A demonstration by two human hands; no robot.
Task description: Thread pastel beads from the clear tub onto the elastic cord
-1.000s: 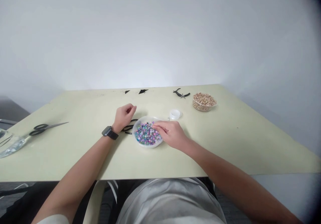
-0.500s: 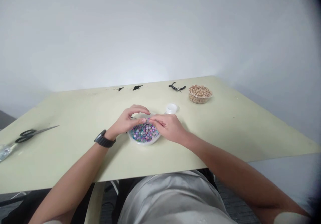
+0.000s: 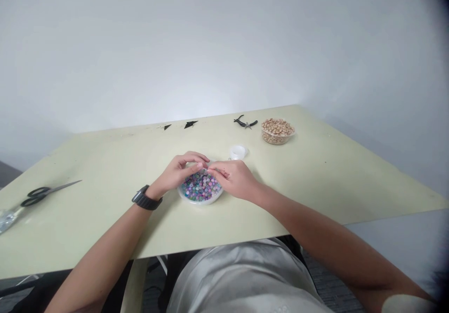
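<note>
Left hand (image 3: 178, 171): arched over the far left part of the bowl, with thumb and upper fingers narrowly apart; brought close to the right fingertips. Too small to tell whether anything sits at the thumb tip.

Right hand (image 3: 231, 177): reaching in from the right over the far right rim, thumb and forefinger drawn together in a narrow pinch. Cannot tell what, if anything, is held – too small and partly hidden.

Bowl (image 3: 200, 202): round, whitish and shallow, set upright on the table below both hands; partly covered by them along the far side.

Beads (image 3: 201, 186): purple, pink, teal, white and blue, spread across the inside of the bowl.

White round item (image 3: 238, 151): just beyond the right hand, on the far side.

Pliers (image 3: 245, 123): black-handled, lying with handles spread near the far edge, left of the clear tub.

Clear tub (image 3: 277, 141): heaped with light brown pieces (image 3: 277, 127), at the far right.

Black scraps (image 3: 190, 124): flat and pointed, along the far edge, left of the pliers.

Scissors (image 3: 38, 196): at the left, pointing right and slightly far – well apart from the bowl.

Clear packet (image 3: 7, 220): at the left edge, near the scissor handles.

Watch (image 3: 147, 198): black, strapped round the left wrist.

Table (image 3: 298, 182): pale yellow-green, under everything laid out.
</note>
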